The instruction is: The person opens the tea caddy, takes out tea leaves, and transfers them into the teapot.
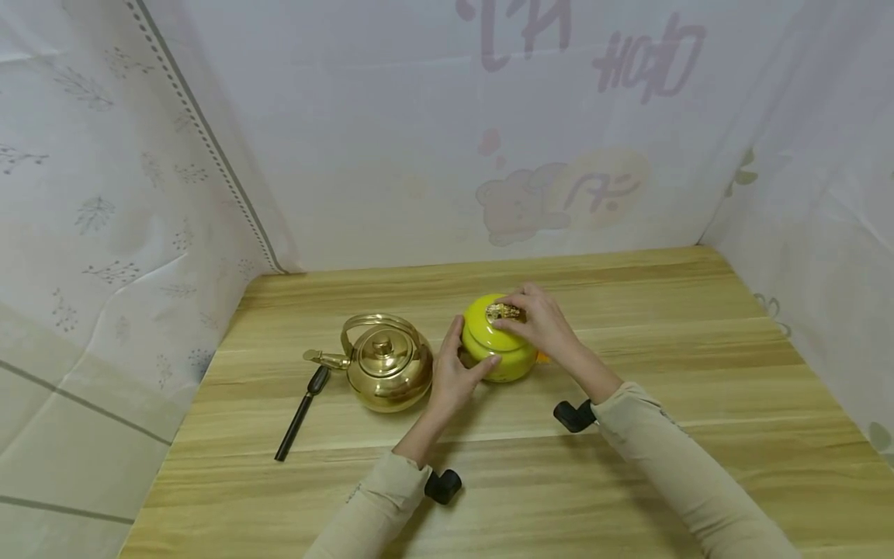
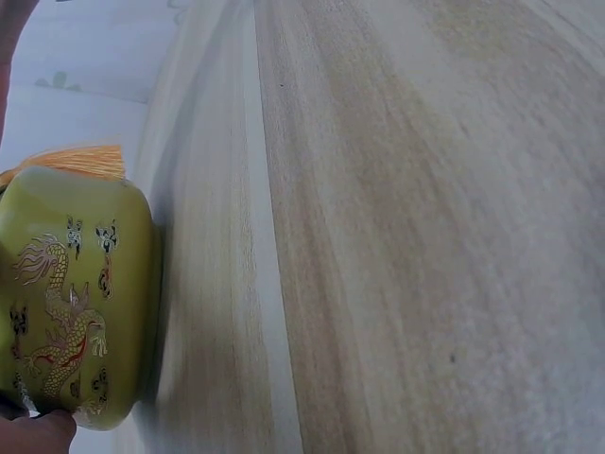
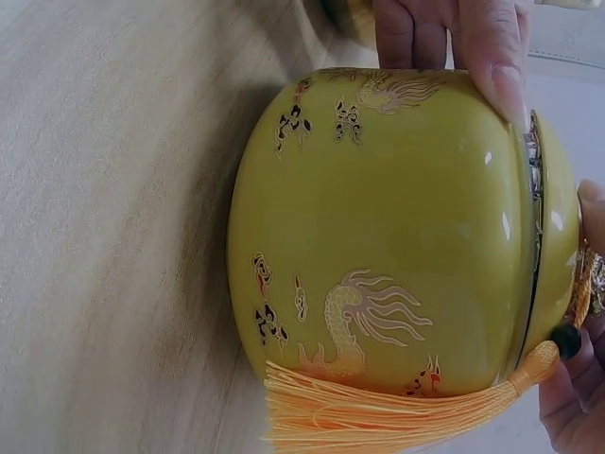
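A glossy yellow jar [image 1: 508, 366] with dragon patterns stands on the wooden table. My left hand [image 1: 455, 378] steadies it from the left, thumb across the front and fingers around the side. From the right, my right hand [image 1: 543, 320] pinches the gold knob [image 1: 499, 312] of the jar's yellow lid [image 1: 478, 320]. In the right wrist view, a gap with a shiny metallic band shows between the lid [image 3: 560, 222] and the jar's body. An orange tassel [image 3: 378, 416] hangs from the knob alongside the jar. The left wrist view catches my left thumb [image 2: 43, 433] against the jar.
Left of my left hand sits a brass kettle [image 1: 391, 380] with an upright handle, its spout pointing left. Below the spout lies a slim dark scoop [image 1: 299, 419]. Patterned cloth walls [image 1: 391, 155] rise behind the wooden table [image 1: 628, 481] and at both sides.
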### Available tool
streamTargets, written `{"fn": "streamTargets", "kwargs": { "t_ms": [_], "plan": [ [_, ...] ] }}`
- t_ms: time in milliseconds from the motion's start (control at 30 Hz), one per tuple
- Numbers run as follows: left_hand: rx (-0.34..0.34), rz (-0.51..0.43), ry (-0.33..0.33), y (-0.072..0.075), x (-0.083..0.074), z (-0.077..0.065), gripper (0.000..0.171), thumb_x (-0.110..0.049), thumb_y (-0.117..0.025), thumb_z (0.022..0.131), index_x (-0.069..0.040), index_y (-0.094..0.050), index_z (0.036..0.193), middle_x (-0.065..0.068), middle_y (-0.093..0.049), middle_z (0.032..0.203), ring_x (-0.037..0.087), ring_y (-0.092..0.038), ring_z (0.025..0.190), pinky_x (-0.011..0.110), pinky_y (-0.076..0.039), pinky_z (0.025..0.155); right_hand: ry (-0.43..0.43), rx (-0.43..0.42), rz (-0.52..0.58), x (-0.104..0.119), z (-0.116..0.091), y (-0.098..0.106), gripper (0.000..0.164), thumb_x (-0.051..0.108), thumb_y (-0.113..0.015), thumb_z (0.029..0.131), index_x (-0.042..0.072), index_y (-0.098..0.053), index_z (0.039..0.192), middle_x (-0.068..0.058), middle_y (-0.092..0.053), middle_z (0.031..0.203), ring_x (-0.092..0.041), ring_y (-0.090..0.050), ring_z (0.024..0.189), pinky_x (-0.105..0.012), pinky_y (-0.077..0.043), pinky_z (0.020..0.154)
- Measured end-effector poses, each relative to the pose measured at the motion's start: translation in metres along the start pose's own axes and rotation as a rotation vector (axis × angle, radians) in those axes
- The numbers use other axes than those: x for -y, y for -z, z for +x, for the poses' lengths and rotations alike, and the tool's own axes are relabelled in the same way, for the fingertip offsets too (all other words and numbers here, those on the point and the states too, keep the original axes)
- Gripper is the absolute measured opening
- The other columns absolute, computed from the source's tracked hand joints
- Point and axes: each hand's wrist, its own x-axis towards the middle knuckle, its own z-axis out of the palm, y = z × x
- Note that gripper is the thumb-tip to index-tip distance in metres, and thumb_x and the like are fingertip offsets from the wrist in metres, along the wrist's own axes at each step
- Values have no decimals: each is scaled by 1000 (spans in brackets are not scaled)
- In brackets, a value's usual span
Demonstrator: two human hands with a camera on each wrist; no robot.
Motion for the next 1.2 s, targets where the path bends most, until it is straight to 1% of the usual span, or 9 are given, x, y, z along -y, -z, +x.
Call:
{"fn": "streamTargets", "kwargs": {
  "t_ms": [133, 467, 700, 900, 1200],
  "plan": [
    [4, -7, -1, 0, 0, 0, 88, -23, -76, 81, -2, -23, 148, 14, -21, 155, 25, -25, 140, 38, -27, 114, -6, 13, 0, 1, 0, 1, 36, 21, -77, 77, 1, -70, 106, -11, -59, 92, -20, -47, 77, -27, -39, 65],
    [10, 0, 5, 1, 0, -1, 88, -24, -75, 81, -2, -22, 148, 13, -21, 155, 25, -28, 139, 39, -29, 113, -16, 30, 2, 4, 1, 3, 34, 20, -77, 77, 1, -70, 104, -11, -58, 93, -20, -50, 79, -29, -44, 66],
    [11, 6, 15, 0, 0, -1, 89, -26, -75, 81, -4, -22, 148, 12, -21, 155, 24, -28, 139, 38, -29, 113, -2, 46, -35, 4, 2, 1, 34, 21, -77, 76, 1, -71, 103, -8, -56, 88, -17, -45, 75, -26, -40, 64],
    [8, 9, 14, 1, -1, -1, 89, -26, -76, 80, -4, -23, 148, 12, -21, 155, 24, -26, 140, 38, -27, 114, -1, 10, -22, 1, 0, -2, 35, 21, -78, 76, 1, -70, 104, -7, -53, 85, -17, -42, 73, -25, -35, 63],
    [13, 14, 12, 1, -1, -1, 89, -27, -75, 81, -4, -22, 148, 12, -21, 155, 25, -25, 141, 39, -27, 114, 25, -56, 18, -2, -4, -7, 36, 19, -79, 74, 1, -70, 104, -11, -59, 94, -21, -50, 81, -32, -43, 70]
  ]
}}
